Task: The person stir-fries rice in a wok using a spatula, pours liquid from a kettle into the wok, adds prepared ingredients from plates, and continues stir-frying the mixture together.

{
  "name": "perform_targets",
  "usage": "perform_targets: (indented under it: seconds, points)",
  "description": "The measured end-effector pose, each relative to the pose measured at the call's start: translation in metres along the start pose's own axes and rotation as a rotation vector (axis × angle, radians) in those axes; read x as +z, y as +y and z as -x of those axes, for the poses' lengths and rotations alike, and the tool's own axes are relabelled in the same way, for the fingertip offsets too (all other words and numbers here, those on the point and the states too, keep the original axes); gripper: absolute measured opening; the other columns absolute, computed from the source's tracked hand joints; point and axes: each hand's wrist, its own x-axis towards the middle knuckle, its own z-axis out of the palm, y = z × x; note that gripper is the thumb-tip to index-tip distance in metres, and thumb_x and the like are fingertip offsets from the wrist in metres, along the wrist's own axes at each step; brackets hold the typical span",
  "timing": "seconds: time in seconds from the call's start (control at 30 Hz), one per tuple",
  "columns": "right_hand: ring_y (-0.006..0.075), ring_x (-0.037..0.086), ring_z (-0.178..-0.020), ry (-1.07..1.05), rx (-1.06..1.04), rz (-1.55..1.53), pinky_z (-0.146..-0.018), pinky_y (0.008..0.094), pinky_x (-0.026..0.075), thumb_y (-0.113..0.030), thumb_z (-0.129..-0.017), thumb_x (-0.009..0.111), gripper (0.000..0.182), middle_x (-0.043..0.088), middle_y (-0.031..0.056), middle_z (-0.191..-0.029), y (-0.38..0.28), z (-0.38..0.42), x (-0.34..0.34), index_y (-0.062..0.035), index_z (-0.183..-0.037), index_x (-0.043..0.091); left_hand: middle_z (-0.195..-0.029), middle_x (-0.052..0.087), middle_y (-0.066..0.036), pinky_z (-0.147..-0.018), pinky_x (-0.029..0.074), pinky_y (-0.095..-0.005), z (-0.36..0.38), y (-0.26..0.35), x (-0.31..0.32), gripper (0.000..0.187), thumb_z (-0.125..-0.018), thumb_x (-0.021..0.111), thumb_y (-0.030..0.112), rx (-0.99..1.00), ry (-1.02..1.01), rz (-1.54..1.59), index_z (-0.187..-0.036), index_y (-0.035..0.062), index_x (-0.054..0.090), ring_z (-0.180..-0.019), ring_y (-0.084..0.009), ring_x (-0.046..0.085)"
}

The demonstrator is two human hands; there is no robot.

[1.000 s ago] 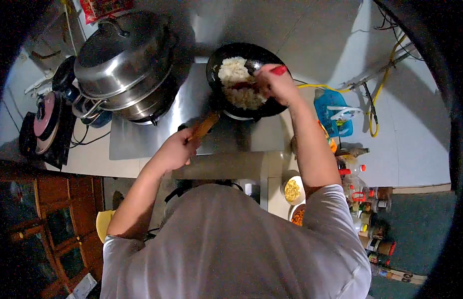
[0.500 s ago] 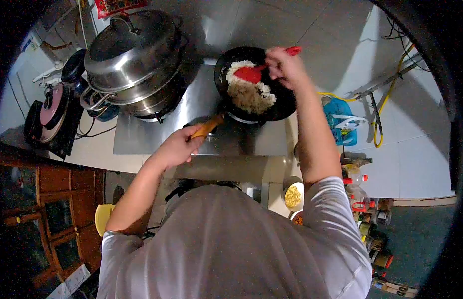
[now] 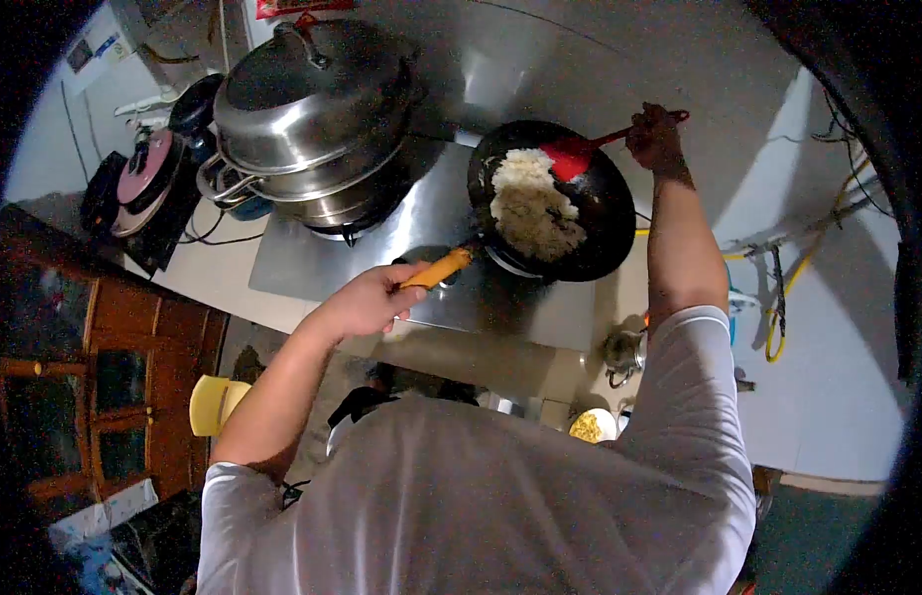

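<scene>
The person wears a plain light grey short-sleeved T-shirt [image 3: 471,496], loose, with soft creases across the back and shoulders. The right sleeve [image 3: 684,347] ends above the elbow with a stitched hem; the left sleeve [image 3: 233,486] ends likewise. Both forearms are bare. The left hand [image 3: 367,300] and right hand [image 3: 655,137] are bare, with no gloves, rings or watch visible.
</scene>
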Motion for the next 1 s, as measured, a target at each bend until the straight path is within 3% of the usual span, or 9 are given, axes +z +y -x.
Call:
perform_targets:
  seconds: [0.13,0.2,0.27,0.37,0.5,0.7,0.8,0.87,1.0]
  points:
    - [0.0104,0.034,-0.043,-0.056,0.159,-0.275,-0.040,0.0246,0.030,-0.022,-0.098,0.052,0.028,0.044,-0.0014,-0.064,0.029,0.011,0.032,-0.0160,-0.073,0.043,-0.079,0.056,0.000,-0.053,0.046,-0.0239,-0.006,-0.012,0.007,0.050,-0.099,0.059,0.029,0.042,-0.022,-0.031,-0.144,0.0109,0.048,-0.062,-0.0071,0.051]
    - [0.0101,0.033,-0.044,-0.418,0.286,-0.357,-0.041,0.0258,0.032,-0.019,-0.099,0.051,0.029,0.045,-0.0010,-0.067,0.024,0.026,0.048,-0.0153,-0.071,0.041,-0.075,0.054,0.002,-0.052,0.046,-0.0226,-0.006,-0.014,0.011,0.049,-0.099,0.059,0.032,0.065,-0.021,-0.015,-0.144,0.0141,0.049,-0.059,-0.0068,0.049]
    - [0.0103,0.041,-0.047,-0.284,0.164,-0.206,-0.043,0.0275,0.036,-0.019,-0.098,0.052,0.022,0.051,-0.0003,-0.072,0.024,0.077,0.076,-0.0123,-0.077,0.049,-0.076,0.055,0.002,-0.051,0.045,-0.0225,-0.005,-0.012,0.012,0.049,-0.100,0.058,0.031,0.012,-0.003,-0.062,-0.145,0.0155,0.048,-0.058,-0.0066,0.048]
    - [0.0129,0.052,-0.056,-0.291,-0.306,0.683,-0.047,0.0289,0.040,-0.011,-0.090,0.064,0.005,0.059,0.0013,-0.077,0.043,0.126,0.079,-0.0061,-0.089,0.062,-0.081,0.057,0.001,-0.052,0.046,-0.0244,-0.006,-0.012,0.013,0.051,-0.099,0.059,0.025,0.057,0.009,-0.050,-0.145,0.0072,0.046,-0.066,-0.0074,0.052]
    - [0.0121,0.051,-0.054,-0.175,-0.195,0.741,-0.046,0.0287,0.039,-0.010,-0.088,0.062,0.008,0.056,0.0016,-0.066,0.095,0.175,0.088,-0.0057,-0.081,0.062,-0.082,0.056,0.002,-0.052,0.046,-0.0243,0.002,-0.001,0.013,0.052,-0.099,0.059,0.025,0.042,-0.034,-0.022,-0.146,0.0063,0.044,-0.066,-0.0073,0.052]
    - [0.0116,0.050,-0.054,-0.128,-0.117,0.705,-0.048,0.0283,0.040,-0.015,-0.088,0.065,0.013,0.055,0.0025,-0.063,0.052,0.187,0.103,-0.0064,-0.079,0.062,-0.080,0.054,0.002,-0.051,0.046,-0.0240,-0.003,-0.011,0.014,0.053,-0.099,0.058,0.024,0.066,-0.062,-0.002,-0.147,0.0050,0.043,-0.067,-0.0075,0.051]
    - [0.0169,0.064,-0.082,-0.261,-0.305,1.011,-0.076,0.0322,0.051,-0.020,-0.082,0.069,0.014,0.068,0.0030,-0.084,0.088,0.187,0.100,-0.0093,-0.091,0.070,-0.080,0.054,0.001,-0.050,0.045,-0.0238,0.000,-0.004,0.009,0.052,-0.099,0.058,0.023,0.068,-0.042,0.008,-0.146,0.0061,0.044,-0.065,-0.0078,0.051]
    - [0.0123,0.054,-0.060,-0.016,-0.010,0.810,-0.050,0.0296,0.044,-0.017,-0.086,0.068,0.011,0.059,0.0014,-0.073,0.043,0.202,0.142,-0.0084,-0.092,0.066,-0.079,0.054,0.000,-0.050,0.046,-0.0249,0.006,0.001,0.012,0.052,-0.099,0.057,0.023,0.053,-0.031,-0.046,-0.147,0.0076,0.044,-0.065,-0.0083,0.051]
    - [0.0111,0.045,-0.048,0.057,0.014,0.547,-0.042,0.0275,0.033,-0.015,-0.087,0.063,0.007,0.055,0.0010,-0.067,0.033,0.234,0.168,-0.0097,-0.082,0.062,-0.077,0.055,-0.002,-0.051,0.046,-0.0268,0.002,-0.007,0.011,0.050,-0.099,0.057,0.021,-0.009,-0.024,-0.102,-0.146,0.0079,0.045,-0.064,-0.0096,0.052]
